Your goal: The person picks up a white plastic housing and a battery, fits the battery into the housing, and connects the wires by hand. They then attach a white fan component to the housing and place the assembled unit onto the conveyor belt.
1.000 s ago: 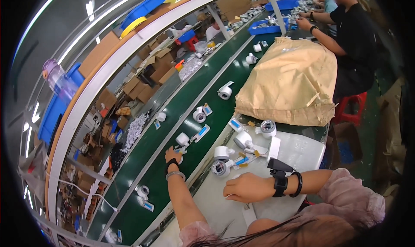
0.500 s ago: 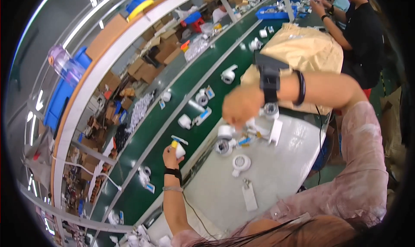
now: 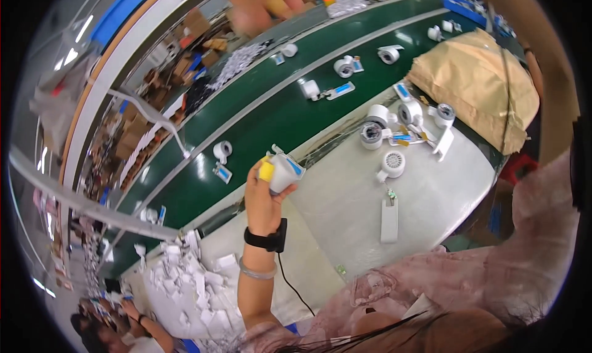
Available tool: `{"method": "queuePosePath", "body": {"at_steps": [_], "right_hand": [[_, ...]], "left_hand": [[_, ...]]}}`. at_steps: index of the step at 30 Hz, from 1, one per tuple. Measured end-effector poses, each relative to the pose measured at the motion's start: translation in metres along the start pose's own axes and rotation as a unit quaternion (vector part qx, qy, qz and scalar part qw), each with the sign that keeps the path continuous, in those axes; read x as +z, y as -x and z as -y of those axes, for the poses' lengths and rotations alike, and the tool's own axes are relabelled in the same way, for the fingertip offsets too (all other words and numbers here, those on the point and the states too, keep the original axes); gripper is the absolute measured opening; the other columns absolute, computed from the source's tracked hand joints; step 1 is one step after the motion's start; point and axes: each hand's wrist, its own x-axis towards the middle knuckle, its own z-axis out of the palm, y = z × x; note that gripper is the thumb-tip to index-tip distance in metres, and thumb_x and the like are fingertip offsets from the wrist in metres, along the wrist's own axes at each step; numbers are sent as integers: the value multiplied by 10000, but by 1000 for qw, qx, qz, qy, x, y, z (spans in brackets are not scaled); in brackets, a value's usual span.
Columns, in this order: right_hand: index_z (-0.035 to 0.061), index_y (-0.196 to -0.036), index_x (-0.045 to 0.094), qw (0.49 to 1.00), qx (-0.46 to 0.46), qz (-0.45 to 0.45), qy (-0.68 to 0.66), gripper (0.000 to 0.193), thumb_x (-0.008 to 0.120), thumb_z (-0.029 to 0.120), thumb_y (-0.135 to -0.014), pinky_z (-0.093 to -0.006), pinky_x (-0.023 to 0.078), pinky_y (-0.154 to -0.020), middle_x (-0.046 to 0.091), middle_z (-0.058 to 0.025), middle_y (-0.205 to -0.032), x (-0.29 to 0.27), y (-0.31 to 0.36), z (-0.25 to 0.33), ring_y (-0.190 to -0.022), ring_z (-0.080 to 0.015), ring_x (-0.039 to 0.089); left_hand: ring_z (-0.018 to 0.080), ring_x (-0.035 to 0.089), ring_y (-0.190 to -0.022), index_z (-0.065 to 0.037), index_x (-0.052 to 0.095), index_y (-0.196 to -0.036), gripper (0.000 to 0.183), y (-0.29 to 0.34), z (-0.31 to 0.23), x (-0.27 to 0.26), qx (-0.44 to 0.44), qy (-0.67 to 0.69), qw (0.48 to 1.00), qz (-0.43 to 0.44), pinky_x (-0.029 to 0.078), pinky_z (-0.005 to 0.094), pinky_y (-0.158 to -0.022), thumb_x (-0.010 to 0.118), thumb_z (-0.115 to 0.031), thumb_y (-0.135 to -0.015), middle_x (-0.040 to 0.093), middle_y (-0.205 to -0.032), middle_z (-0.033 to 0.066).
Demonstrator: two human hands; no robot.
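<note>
My left hand (image 3: 264,192) is closed around a small white fan part (image 3: 285,173) with a blue strip on it, held over the near edge of the green conveyor belt (image 3: 259,121). A yellow wrap shows on one of its fingers. Up at the top edge, my right hand (image 3: 265,4) is smeared by motion, so I cannot make out its fingers or anything in them. On the pale worktop (image 3: 333,211) sit several white fan heads, including one with a round grille (image 3: 393,163) wired to a flat white handle piece (image 3: 389,220).
White fan parts, such as one with a blue strip (image 3: 339,91), lie along the belt. A tan paper sack (image 3: 475,87) covers the worktop's far right. White plastic pieces (image 3: 191,279) are heaped at the lower left. A grey rail (image 3: 92,208) crosses at the left.
My right hand has swung from above the fan heads up and left to the top edge. The left hand has turned, showing the fan part's blue strip. The view has shifted.
</note>
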Motion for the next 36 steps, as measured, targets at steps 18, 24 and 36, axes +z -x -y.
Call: {"method": "queuePosePath", "body": {"at_steps": [18,24,36], "right_hand": [[62,-1040,674,807,-111,-254,-522,465,465,472,-974,-215,432,-630,648,-24,-847,211,-127,-36,-732,-85,563],[49,-1069,639,703,-154,-259,-645,319,484,319,-999,-202,419,-687,664,-4,-937,214,-108,-27,-873,-51,583],[-12,-1038,649,762,-320,-118,-551,292,488,229,-1000,-206,433,-650,676,-48,-854,229,-52,-15,-680,-57,539]], "left_hand": [[334,482,-1078,-77,508,-1236,576,56,96,36,281,-471,832,83,440,395,-921,778,-91,-728,432,-1155,148],[301,483,-1101,-59,493,-1252,553,62,101,25,291,-421,855,84,450,385,-901,734,-59,-755,429,-1220,140],[215,405,-1315,-41,344,-1426,762,59,93,25,89,-175,942,271,286,363,-1113,733,-34,-771,451,-1392,89]]}}
